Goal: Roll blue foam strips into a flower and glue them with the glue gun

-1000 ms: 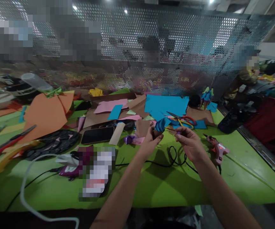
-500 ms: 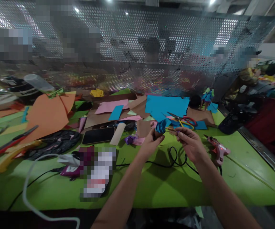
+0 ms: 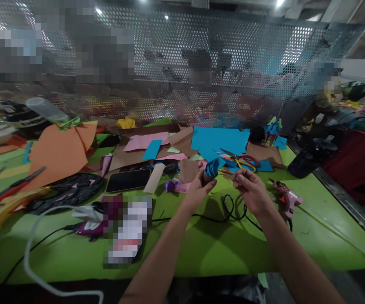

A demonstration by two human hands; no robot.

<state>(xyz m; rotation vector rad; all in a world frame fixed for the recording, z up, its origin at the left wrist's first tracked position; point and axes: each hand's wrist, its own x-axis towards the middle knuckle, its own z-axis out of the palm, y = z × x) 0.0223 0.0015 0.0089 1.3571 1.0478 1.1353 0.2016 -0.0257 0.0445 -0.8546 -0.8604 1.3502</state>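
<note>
Over the green table point(image 3: 208, 245) my left hand point(image 3: 198, 190) is closed around the base of a rolled blue paper piece point(image 3: 212, 166), held upright. Just to its right, my right hand point(image 3: 250, 190) pinches a thin wooden stick point(image 3: 225, 171) that points toward the blue roll. Both hands hover above a looped black cable point(image 3: 230, 209). A pink glue gun point(image 3: 285, 198) lies on the table right of my right hand.
Red and yellow scissors point(image 3: 244, 160) lie on a blue sheet point(image 3: 220, 141) behind the hands. A dark phone point(image 3: 128, 180), orange paper point(image 3: 58, 154), pink and brown sheets and a white cable point(image 3: 39, 270) cover the left. A perforated metal screen point(image 3: 182, 67) stands at the back, with a person beyond it at the right.
Both hands keep their grips and stay almost where they were; the view has shifted slightly.
</note>
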